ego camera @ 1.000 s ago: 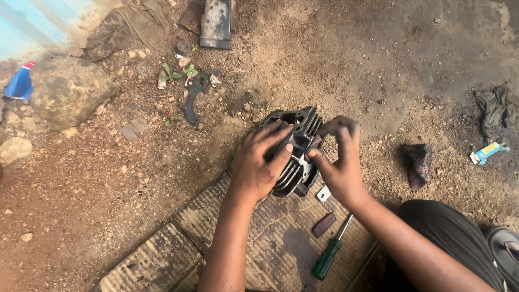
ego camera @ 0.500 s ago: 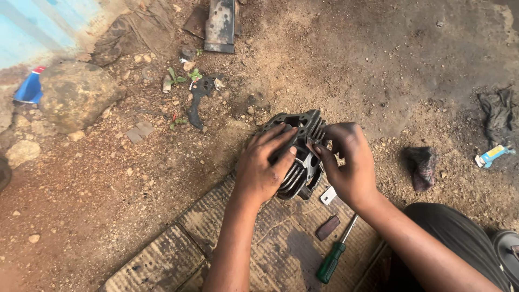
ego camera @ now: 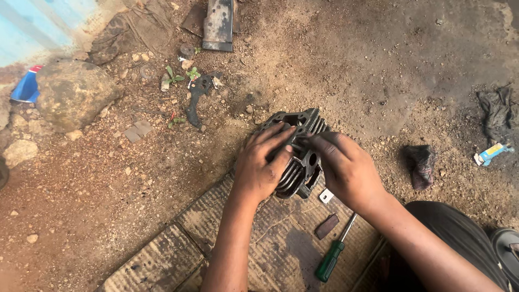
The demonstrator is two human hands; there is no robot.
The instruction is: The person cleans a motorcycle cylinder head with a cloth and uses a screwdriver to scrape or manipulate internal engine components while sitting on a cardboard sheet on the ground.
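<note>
Head view: both hands, left [ego camera: 262, 170] and right [ego camera: 346, 170], grip finned engine cylinder [ego camera: 303, 157] at cardboard mat's [ego camera: 157, 259] edge, open dirt beyond

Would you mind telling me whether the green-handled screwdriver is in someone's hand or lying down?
Lying down. The green-handled screwdriver rests flat on the cardboard, while the left hand and right hand both grip the finned engine part.

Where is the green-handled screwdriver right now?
The green-handled screwdriver lies on the cardboard mat, low in the head view, under the right forearm, beside a small dark block.

Dark finned engine cylinder [ego camera: 303, 157], seemingly tilted
</note>
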